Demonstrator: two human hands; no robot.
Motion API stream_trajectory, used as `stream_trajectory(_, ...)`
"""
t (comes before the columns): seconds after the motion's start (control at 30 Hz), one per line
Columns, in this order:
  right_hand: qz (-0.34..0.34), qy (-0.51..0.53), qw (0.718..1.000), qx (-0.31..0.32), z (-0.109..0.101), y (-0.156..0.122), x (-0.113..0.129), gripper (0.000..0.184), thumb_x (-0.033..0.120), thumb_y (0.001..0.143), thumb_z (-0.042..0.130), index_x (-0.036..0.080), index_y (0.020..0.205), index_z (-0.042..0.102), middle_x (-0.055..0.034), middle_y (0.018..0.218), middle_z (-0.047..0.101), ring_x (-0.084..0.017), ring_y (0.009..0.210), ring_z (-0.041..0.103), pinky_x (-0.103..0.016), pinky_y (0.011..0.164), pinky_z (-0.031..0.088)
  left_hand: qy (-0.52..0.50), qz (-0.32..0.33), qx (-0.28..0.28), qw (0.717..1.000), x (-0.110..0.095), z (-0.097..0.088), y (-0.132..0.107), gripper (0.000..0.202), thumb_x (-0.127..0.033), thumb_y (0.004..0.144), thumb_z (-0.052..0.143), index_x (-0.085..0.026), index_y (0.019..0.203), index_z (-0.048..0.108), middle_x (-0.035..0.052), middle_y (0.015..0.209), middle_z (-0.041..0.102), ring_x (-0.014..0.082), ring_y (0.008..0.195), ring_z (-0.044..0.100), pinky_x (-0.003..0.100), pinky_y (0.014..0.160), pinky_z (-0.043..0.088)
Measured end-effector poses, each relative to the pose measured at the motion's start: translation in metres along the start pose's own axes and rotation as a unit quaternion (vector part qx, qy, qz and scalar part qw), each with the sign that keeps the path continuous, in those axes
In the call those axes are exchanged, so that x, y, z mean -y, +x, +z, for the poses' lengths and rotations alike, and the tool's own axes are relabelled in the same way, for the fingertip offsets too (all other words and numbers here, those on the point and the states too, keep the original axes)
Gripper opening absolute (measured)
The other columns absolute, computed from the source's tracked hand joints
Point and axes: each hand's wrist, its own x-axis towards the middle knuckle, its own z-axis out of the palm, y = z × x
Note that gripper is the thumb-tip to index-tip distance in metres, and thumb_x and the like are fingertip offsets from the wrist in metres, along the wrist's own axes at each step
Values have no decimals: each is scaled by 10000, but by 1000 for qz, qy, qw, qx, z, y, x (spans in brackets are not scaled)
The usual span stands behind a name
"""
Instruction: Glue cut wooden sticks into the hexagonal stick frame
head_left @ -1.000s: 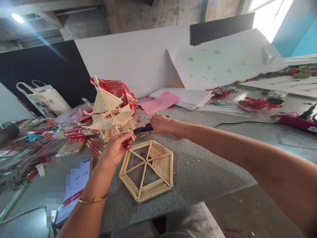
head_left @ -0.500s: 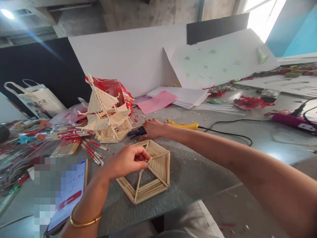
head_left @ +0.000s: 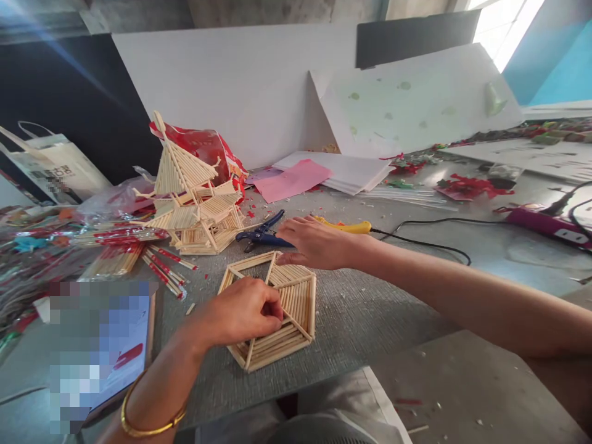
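A flat hexagonal frame of thin wooden sticks [head_left: 296,299] lies on the dark mat. Some of its triangular sections are filled with rows of sticks, others partly open. My left hand [head_left: 252,311] is over its middle, thumb and fingertips pinched together at the lower filled section; whatever they hold is hidden. My right hand [head_left: 317,243] reaches across the far edge of the frame, palm down, fingers stretched and holding nothing. Just left of its fingertips rests a blue hand cutter [head_left: 263,234] with its handles apart. Behind the fingers lies a yellow glue gun [head_left: 346,227].
A tiered pagoda model of sticks [head_left: 189,191] stands behind the frame. Red-wrapped stick bundles [head_left: 164,271] and a phone [head_left: 123,351] are on the left. Pink paper [head_left: 293,180] lies at the back. A black cord [head_left: 430,221] runs to a purple power strip [head_left: 546,225].
My right hand has let go of the blue cutter and come back toward the frame. My left hand has shifted to the frame's lower section. The view has tilted slightly downward.
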Motion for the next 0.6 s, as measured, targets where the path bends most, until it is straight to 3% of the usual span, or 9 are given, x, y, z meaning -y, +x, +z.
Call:
stream_trajectory(0.27,-39,7,999,0,-5,-17,5,460,509,858,443,103,1035,568,-144,1061,548,-251,1008,481,-403,862,364,35,-18,67,997,-4,-5,-1,202,-221,665,474,-179,705,667,9,622,626,105,543,491,220,504,304)
stream_trajectory(0.6,-68,33,997,-4,6,-22,1,377,468,847,491,136,1005,575,-122,1069,550,-248,1040,477,-418,878,374,52,-14,73,996,-6,-5,-1,212,-218,685,456,-183,714,663,6,635,621,102,562,502,226,514,292)
